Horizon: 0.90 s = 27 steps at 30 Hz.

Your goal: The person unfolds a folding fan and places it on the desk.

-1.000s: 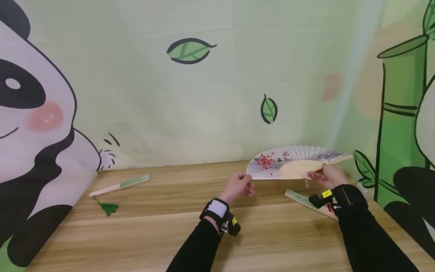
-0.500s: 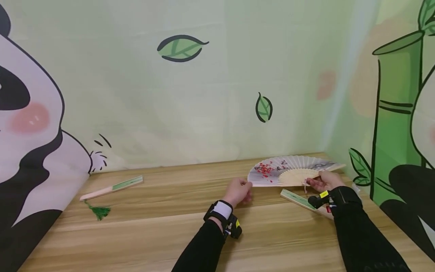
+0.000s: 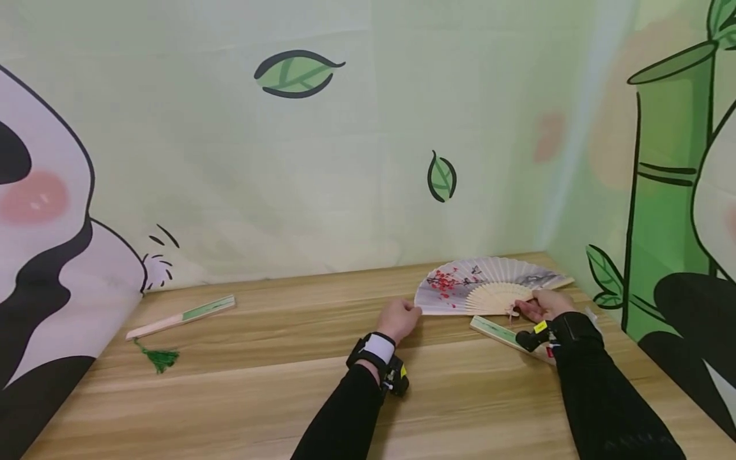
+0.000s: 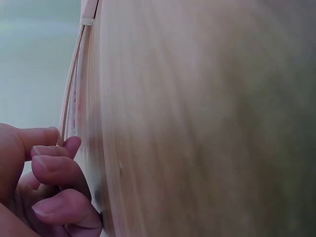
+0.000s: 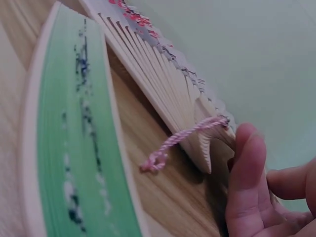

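A spread folding fan, whitish with red blossoms and pale wooden ribs, stands low at the back right of the table. My left hand pinches the tip of its left edge stick; the left wrist view shows thumb and fingers on that stick. Near the pivot, my right hand holds the fan's right side between thumb and fingers. A pink cord hangs from the pivot in the right wrist view. Just in front lies a folded green fan, partly hidden by the right wrist's camera.
Another folded green fan with a green tassel lies on the left of the wooden table. A printed backdrop with pandas, leaves and bamboo rises behind the table and along its right side.
Both hands have lowered the spread fan toward the table, between one second and half a second ago. The grip of each hand stays the same. The head view has shifted slightly to the right.
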Tool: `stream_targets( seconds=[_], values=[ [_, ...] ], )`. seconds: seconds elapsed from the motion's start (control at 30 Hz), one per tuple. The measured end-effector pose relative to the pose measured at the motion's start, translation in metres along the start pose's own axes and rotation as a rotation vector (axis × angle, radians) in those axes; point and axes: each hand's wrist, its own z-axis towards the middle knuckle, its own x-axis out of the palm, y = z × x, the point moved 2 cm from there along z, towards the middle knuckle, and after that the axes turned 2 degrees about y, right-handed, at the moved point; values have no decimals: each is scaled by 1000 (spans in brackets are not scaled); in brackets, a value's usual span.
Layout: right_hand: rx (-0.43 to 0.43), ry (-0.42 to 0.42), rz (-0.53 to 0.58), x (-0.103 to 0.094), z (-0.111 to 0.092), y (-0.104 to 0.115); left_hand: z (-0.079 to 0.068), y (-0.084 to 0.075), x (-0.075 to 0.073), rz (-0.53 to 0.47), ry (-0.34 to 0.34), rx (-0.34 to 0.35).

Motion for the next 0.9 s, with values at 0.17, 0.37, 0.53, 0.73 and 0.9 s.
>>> stream_targets(
  seconds=[0.17,0.37,0.53,0.73,0.9],
  values=[
    [-69,-59,-36,-1,-7,1,-1,-3,-1,55,1,-10],
    [-204,-93,-342,-4,-10,-1,-2,-3,-3,113,10,-53],
    [-388,-93,-774,-17,-24,-1,-5,2,-6,61,87,-107],
    [-668,-9,-1239,-33,-46,-2,-12,2,-17,-58,203,-151],
    [-721,50,-1459,-34,-69,-9,-23,-3,-27,-74,262,-113]
  ],
)
